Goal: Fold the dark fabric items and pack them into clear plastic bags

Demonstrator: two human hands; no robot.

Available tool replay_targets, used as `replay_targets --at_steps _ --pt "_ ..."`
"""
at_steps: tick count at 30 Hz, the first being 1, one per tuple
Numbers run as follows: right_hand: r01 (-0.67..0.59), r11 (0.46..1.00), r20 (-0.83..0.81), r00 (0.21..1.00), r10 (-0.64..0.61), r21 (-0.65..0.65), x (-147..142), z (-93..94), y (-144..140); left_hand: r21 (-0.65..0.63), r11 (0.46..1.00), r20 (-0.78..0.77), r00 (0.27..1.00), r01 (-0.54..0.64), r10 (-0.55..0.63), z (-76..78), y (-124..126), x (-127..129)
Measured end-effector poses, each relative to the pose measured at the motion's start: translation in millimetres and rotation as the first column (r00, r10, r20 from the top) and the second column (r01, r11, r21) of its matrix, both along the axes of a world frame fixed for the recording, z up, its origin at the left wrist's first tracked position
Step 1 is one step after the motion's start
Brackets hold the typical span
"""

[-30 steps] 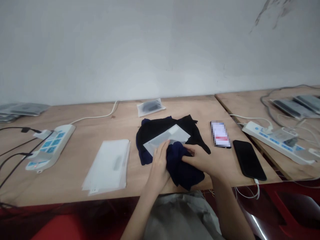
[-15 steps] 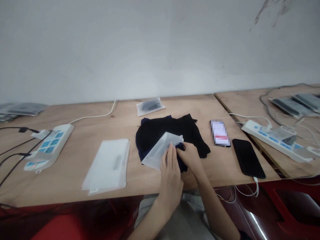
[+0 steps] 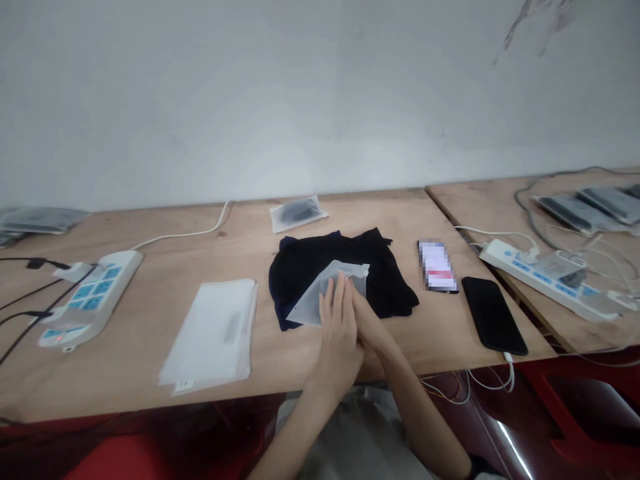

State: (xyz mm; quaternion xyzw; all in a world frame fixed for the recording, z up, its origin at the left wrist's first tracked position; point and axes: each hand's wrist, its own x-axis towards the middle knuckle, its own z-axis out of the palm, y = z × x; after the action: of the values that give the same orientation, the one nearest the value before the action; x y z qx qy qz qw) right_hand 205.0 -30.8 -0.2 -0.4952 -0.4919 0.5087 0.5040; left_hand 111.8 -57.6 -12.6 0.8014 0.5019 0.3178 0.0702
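A clear bag lies on a pile of dark cloth near the middle of the wood surface. The left hand rests flat on the bag's near end, fingers straight & side by side, pressing down, not wrapped round anything. The bag pokes out past the fingertips toward the wall & to the left. The right hand is tucked just under & beside the left, mostly hidden; its fingers go in at the bag's right edge, can't tell if they pinch it or are closed. Left of the cloth, a stack of empty bags, then a power strip w/ black cords. Behind the cloth, a small bag w/ sth dark inside. Right of the cloth, a lit phone & a dark phone on a white cable, side by side.
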Motion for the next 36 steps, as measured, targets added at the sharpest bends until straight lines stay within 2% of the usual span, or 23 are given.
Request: replay_targets --at_steps 3,5,7,9,11,13,15,18,20,22,24,29,32,36 --pt "-0.127 0.991 0.106 0.987 0.121 0.046 15 1.0 -1 -0.049 0.999 0.015 1.0 0.004 -0.003 -6.9 8 -9" --pt "-0.14 0.99 0.213 0.967 0.136 0.002 31 -1.2 -1 -0.086 0.996 0.036 0.999 0.031 -0.028 -5.7 10 -17" --pt "-0.022 0.994 0.282 0.958 0.052 -0.106 46 -7.3 1 -0.106 0.992 0.084 0.994 0.073 -0.064 2.5 12 -23" --pt "0.148 0.971 0.318 0.944 -0.083 -0.187 57 -16.1 6 -0.098 0.99 0.162 0.983 0.103 -0.086 15.9 18 -26" --pt "0.279 0.941 0.345 0.917 -0.203 -0.189 61 -24.5 12 -0.088 0.987 0.205 0.972 0.133 -0.113 29.4 33 -24" --pt "0.333 0.932 0.354 0.897 -0.265 -0.145 61 -29.9 19 -0.105 0.975 0.172 0.969 0.196 -0.177 37.7 58 -18" --pt "0.326 0.939 0.349 0.897 -0.271 -0.108 59 -31.9 24 -0.168 0.939 0.098 0.953 0.301 -0.288 38.5 90 -9" --pt "0.288 0.953 0.338 0.91 -0.242 -0.093 58 -31.0 27 -0.346 0.816 0.044 0.877 0.463 -0.479 30.0 134 4" --pt "0.288 0.954 0.352 0.904 -0.241 -0.086 59 -29.8 29 -0.427 0.751 0.054 0.843 0.505 -0.536 23.2 152 9" --pt "0.297 0.952 0.371 0.895 -0.249 -0.077 60 -28.9 30 -0.452 0.729 0.074 0.836 0.514 -0.544 18.4 159 12" --pt "0.312 0.948 0.382 0.886 -0.263 -0.07 59 -28.4 30 -0.455 0.731 0.097 0.844 0.509 -0.527 15.7 160 13" --pt "0.306 0.949 0.367 0.893 -0.26 -0.072 41 -28.4 16 -0.429 0.781 0.132 0.887 0.454 -0.443 12.2 157 13" --pt "0.234 0.967 0.287 0.937 -0.198 -0.098 21 -31.5 -9 -0.423 0.8 0.145 0.903 0.425 -0.404 9.5 158 13" --pt "0.083 0.982 0.219 0.975 -0.044 -0.171 -5 -36.7 -50 -0.419 0.822 0.153 0.922 0.386 -0.355 5.8 157 14"
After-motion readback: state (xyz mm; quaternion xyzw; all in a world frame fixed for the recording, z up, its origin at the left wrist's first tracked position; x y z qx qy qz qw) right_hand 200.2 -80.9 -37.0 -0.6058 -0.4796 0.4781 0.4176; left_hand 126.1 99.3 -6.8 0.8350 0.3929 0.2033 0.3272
